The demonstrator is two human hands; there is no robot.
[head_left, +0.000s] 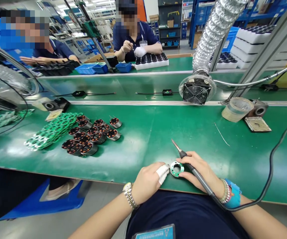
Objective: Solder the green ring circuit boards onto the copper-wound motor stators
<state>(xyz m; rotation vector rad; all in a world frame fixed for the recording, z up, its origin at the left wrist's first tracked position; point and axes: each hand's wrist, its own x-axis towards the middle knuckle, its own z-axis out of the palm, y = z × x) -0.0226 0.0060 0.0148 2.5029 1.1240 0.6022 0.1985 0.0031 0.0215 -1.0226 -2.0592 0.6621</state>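
My right hand [203,169] has a soldering iron [195,174] lying across it, tip up and to the left, cable trailing back over the wrist. The thumb and index finger of that hand also grip the right side of a small ring-shaped green and white circuit board [177,169]. Whether a part sits under the board cannot be made out. From the left, my left hand [150,181] has its fingers closed at the board's edge, with white coverings on some fingertips. Both hands are near the table's front edge.
Motor stators with copper windings [88,134] stand in a group at left, beside stacked green circuit boards [53,131]. A fan [196,93] hangs below a foil duct. At right are a tub [237,109], a sponge [257,124] and thin solder wire [222,134]. Co-workers sit opposite.
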